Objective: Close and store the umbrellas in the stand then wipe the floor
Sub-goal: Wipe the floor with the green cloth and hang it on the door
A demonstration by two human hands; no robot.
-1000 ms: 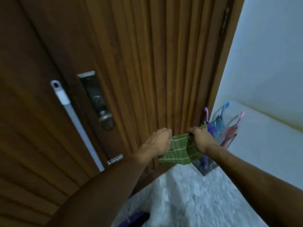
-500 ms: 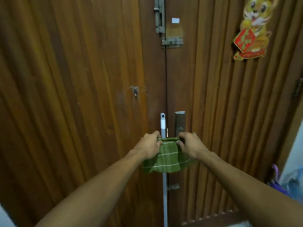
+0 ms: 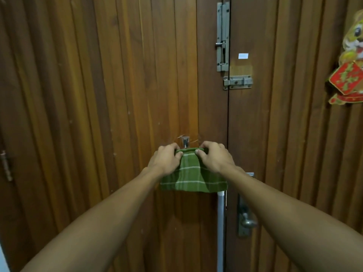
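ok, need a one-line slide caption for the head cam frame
Both hands hold a green checked cloth up to a hook on the wooden door.

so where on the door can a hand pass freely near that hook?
Bare wood lies left of the hook, and above it up to the latch. Crowded: left hand and right hand grip the green cloth just under the hook; pole and knob below right.

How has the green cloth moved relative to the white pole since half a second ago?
Yes: the green cloth has shifted left and up, from in front of the white pole to the small metal hook.
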